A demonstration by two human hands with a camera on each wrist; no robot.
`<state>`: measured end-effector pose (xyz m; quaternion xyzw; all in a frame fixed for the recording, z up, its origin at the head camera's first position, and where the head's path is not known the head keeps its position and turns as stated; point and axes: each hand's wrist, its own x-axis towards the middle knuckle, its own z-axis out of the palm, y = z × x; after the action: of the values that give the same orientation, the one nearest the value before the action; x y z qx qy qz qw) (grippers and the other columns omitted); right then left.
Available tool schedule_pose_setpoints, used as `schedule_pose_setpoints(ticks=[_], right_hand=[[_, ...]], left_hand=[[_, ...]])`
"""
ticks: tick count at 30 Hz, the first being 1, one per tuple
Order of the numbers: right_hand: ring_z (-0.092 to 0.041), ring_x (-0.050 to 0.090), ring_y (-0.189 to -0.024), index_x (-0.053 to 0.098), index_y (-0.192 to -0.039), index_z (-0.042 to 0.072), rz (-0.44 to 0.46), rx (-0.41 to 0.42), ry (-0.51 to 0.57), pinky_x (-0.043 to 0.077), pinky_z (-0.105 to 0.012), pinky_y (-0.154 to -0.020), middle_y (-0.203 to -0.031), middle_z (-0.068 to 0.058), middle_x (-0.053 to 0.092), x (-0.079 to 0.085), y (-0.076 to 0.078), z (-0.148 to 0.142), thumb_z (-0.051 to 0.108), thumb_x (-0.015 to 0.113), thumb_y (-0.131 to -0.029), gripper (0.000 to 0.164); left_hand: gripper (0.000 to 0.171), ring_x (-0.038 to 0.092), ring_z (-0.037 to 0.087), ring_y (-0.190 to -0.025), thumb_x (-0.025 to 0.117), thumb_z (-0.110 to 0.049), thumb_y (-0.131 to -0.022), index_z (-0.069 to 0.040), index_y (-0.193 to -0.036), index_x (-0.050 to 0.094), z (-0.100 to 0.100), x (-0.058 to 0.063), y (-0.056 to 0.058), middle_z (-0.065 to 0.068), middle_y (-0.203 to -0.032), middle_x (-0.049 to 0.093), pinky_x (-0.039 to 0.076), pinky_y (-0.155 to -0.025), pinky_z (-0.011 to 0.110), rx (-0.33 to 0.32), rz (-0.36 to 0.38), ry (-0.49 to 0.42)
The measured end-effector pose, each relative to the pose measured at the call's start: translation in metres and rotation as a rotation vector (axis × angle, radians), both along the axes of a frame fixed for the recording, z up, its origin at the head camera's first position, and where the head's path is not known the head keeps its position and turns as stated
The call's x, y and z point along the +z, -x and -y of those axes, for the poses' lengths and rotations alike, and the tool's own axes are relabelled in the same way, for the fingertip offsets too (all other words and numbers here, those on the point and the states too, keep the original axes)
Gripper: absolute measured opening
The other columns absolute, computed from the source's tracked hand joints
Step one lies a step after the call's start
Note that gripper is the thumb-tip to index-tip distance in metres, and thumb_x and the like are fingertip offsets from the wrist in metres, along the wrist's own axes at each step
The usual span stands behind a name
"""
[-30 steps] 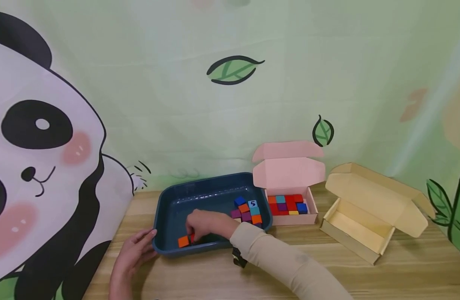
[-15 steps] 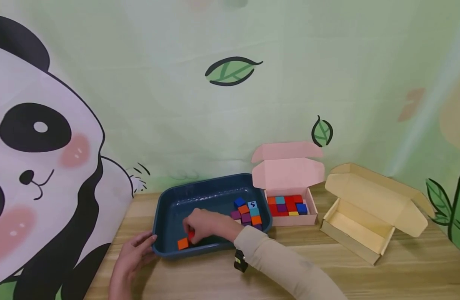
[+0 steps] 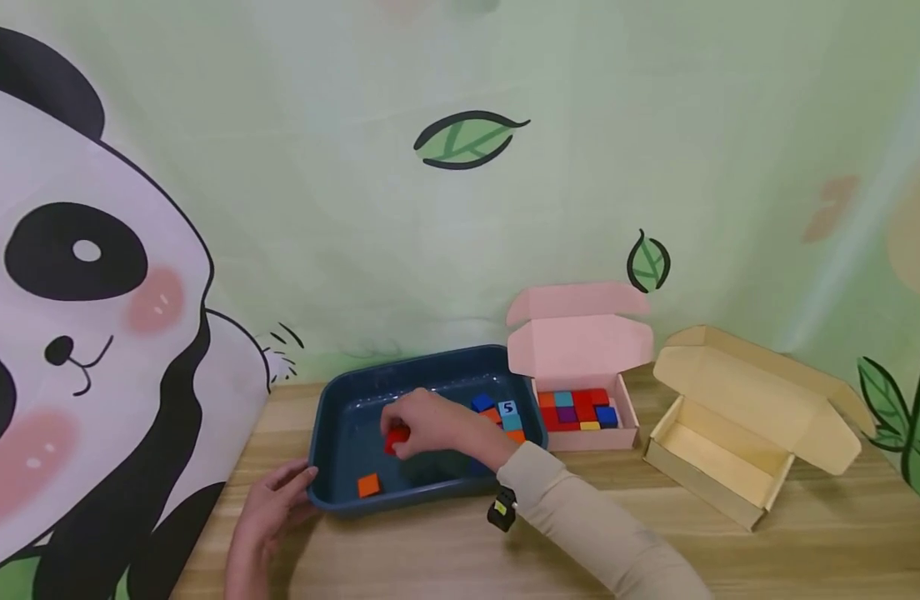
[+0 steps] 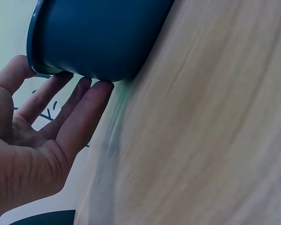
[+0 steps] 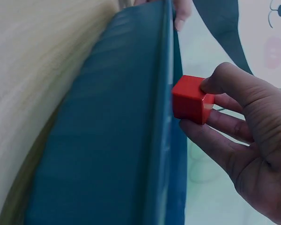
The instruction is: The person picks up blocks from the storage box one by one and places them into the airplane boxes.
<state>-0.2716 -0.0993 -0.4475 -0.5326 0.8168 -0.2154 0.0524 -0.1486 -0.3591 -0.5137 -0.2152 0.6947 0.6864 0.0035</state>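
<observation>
My right hand (image 3: 430, 421) pinches a red cube (image 5: 192, 99) between thumb and fingers, above the floor of the dark blue tray (image 3: 422, 500). An orange cube (image 3: 368, 485) lies in the tray's near left corner, below that hand. My left hand (image 3: 272, 500) holds the tray's left end. In the left wrist view, the thumb of the left hand (image 4: 42, 126) reaches the rim while the fingertips rest on the outer wall. Toward the tray's right side sit several coloured cubes, among them a light blue one marked 5 (image 3: 508, 407); the right forearm partly hides this group.
Right of the tray stands a pink box (image 3: 591, 439), lid up, with rows of coloured cubes inside. Farther right is a tan cardboard box (image 3: 703, 485) with its lid raised. All stand on a wooden table (image 3: 400, 554) before a panda-print backdrop (image 3: 355, 208).
The right hand has lifted the red cube off the tray floor, moving up and slightly right from beside the orange cube. The left hand keeps its place at the tray's end.
</observation>
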Motion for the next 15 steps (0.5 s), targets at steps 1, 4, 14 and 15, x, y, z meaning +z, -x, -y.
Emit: schedule_pose_setpoints(ticks=[1, 4, 14, 15], right_hand=[[-0.006, 0.050, -0.073, 0.065, -0.099, 0.018, 0.001, -0.009, 0.008, 0.043, -0.013, -0.063, -0.087, 0.009, 0.061, 0.002, 0.001, -0.003, 0.021, 0.071, -0.082, 0.018], [-0.007, 0.050, -0.075, 0.065, -0.100, 0.018, 0.015, -0.025, 0.033, 0.045, -0.013, -0.063, -0.090, 0.007, 0.062, 0.007, 0.001, -0.011, 0.021, 0.070, -0.082, 0.018], [-0.006, 0.054, -0.078, 0.064, -0.101, 0.019, 0.062, -0.081, 0.087, 0.047, -0.013, -0.065, -0.094, 0.008, 0.062, 0.019, -0.002, -0.031, 0.020, 0.069, -0.082, 0.020], [-0.007, 0.055, -0.079, 0.064, -0.101, 0.019, 0.065, -0.086, 0.091, 0.047, -0.013, -0.065, -0.094, 0.008, 0.062, 0.020, -0.002, -0.033, 0.020, 0.069, -0.082, 0.020]], left_hand=[[0.061, 0.067, 0.018, -0.086, 0.070, -0.028, -0.087, 0.001, -0.135, 0.046, 0.000, 0.000, 0.001, 0.007, -0.112, 0.060, 0.055, -0.078, 0.038, -0.004, 0.001, -0.002], [0.062, 0.066, 0.018, -0.087, 0.069, -0.028, -0.087, 0.001, -0.136, 0.044, 0.000, 0.000, 0.003, 0.009, -0.116, 0.059, 0.055, -0.079, 0.039, -0.010, -0.001, -0.009], [0.067, 0.066, 0.018, -0.088, 0.068, -0.034, -0.087, -0.001, -0.139, 0.042, -0.002, 0.002, -0.001, 0.013, -0.123, 0.055, 0.055, -0.078, 0.042, -0.009, 0.020, 0.011], [0.066, 0.066, 0.018, -0.087, 0.068, -0.033, -0.087, -0.001, -0.139, 0.042, -0.002, 0.002, -0.001, 0.012, -0.121, 0.056, 0.055, -0.078, 0.042, -0.008, 0.021, 0.007]])
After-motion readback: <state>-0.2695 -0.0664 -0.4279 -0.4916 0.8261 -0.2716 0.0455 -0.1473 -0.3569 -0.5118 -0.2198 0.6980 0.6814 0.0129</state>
